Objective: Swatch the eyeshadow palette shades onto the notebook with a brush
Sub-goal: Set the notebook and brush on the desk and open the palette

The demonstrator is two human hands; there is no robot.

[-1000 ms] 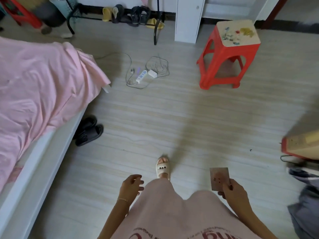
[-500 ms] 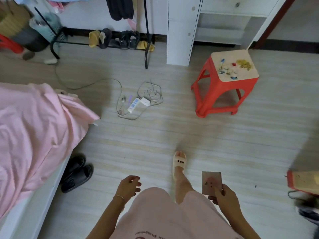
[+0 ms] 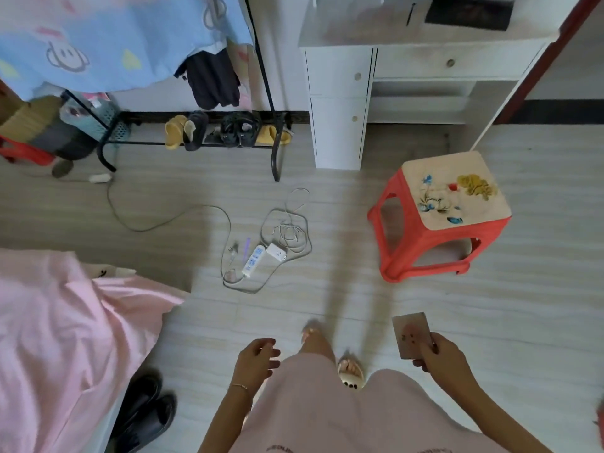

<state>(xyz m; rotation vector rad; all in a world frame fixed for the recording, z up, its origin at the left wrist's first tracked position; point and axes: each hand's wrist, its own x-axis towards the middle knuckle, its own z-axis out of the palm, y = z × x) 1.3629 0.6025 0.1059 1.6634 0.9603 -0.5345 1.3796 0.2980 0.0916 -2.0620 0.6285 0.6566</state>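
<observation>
So we're only at the fetch-and-carry stage — the right hand (image 3: 441,356) grips the closed eyeshadow palette (image 3: 412,335) by its near edge, while the left hand (image 3: 255,356) hangs loosely curled, holding nothing. No notebook or brush is visible near either hand, so no swatching yet. Next move, I'd guess — reach the white worktop (image 3: 425,37) ahead beyond the red stool (image 3: 438,214), and open the palette.

Pale wood-grain plank floor (image 3: 392,299) in soft daylight. Red plastic stool with floral beige seat (image 3: 451,191) near white desk with drawers (image 3: 340,103). Black metal clothes rack with shoes (image 3: 225,129). Pink-sheeted bed (image 3: 58,338) at left. White power strip with tangled cables (image 3: 253,264) mid-floor.
</observation>
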